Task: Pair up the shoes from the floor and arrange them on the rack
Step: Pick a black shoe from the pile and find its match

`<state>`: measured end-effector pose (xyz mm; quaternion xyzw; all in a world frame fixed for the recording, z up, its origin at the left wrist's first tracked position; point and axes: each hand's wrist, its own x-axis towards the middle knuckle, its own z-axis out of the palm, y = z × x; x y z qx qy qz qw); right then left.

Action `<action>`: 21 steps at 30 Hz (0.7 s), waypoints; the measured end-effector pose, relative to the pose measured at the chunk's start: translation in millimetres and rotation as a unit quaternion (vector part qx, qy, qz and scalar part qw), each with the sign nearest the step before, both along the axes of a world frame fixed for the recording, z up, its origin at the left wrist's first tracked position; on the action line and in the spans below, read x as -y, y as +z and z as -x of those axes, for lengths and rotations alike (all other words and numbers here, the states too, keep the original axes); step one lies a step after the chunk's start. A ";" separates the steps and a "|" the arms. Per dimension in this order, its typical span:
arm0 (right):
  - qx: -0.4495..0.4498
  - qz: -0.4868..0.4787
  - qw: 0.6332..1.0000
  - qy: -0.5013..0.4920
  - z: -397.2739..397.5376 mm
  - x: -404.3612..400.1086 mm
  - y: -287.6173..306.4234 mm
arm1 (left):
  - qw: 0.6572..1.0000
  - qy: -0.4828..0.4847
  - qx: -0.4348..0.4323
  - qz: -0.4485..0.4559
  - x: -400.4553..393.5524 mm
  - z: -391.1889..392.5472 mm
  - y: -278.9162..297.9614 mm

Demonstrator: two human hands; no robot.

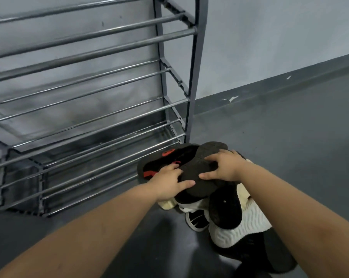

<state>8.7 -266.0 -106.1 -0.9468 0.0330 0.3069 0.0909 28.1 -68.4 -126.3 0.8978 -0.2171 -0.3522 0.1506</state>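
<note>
- Dark suede-like shoe sits on top of the pile, sole side partly up; both hands are on it, prob. bc it's the easiest one to lift off first.
- L hand: fingers spread over the shoe's near-left edge, thumb along the side. Looks like a loose clasp, not a full wrap.
- R hand: fingers curled over the far side, thumb pressing the upper. Firmer hold, w/ the shoe pinned between the two hands.
- Black shoe w/ red marks lies just behind/under, touching the held one, sole facing up.
- Rest of pile: white knit shoe, cream shoe, another dark shoe, heaped and overlapping on grey floor. Pairs not sorted yet.
- Metal rack stands just left of the pile against the wall; no shoes visible on its bars. Pile is near the lowest tier, so short carry.
</note>
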 end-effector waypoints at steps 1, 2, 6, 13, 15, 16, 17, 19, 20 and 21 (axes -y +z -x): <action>0.001 0.015 1.000 0.015 -1.5 -0.2 0.5 | 1.000 0.012 -0.003 0.014 -1.0 1.3 -1.4; 0.000 0.036 0.999 0.032 -1.6 -1.4 1.8 | 1.000 0.020 -0.002 0.022 -2.2 3.5 -1.5; 0.023 0.099 0.992 0.071 12.8 -13.8 11.3 | 0.997 0.049 0.020 0.062 -12.6 14.4 10.4; 0.164 0.002 0.985 0.060 47.8 -68.8 63.1 | 0.986 0.072 0.044 0.143 -75.4 33.7 87.6; 0.200 -0.012 0.978 0.063 57.6 -91.3 85.7 | 0.985 0.061 0.059 0.149 -102.6 41.9 115.1; 0.214 -0.016 0.975 0.063 62.4 -102.3 95.9 | 0.985 0.058 0.065 0.150 -115.3 47.5 128.5; 0.227 -0.019 0.971 0.065 67.6 -113.7 106.7 | 0.984 0.058 0.072 0.155 -127.8 53.6 142.0; 0.248 -0.023 0.966 0.065 78.1 -134.1 124.4 | 0.979 0.060 0.091 0.170 -149.3 65.4 165.4; 0.259 -0.032 0.964 0.060 84.3 -143.0 131.0 | 0.977 0.061 0.100 0.179 -159.1 72.2 175.2; 0.272 -0.046 0.960 0.053 90.9 -151.1 135.0 | 0.973 0.065 0.109 0.192 -169.0 78.8 181.6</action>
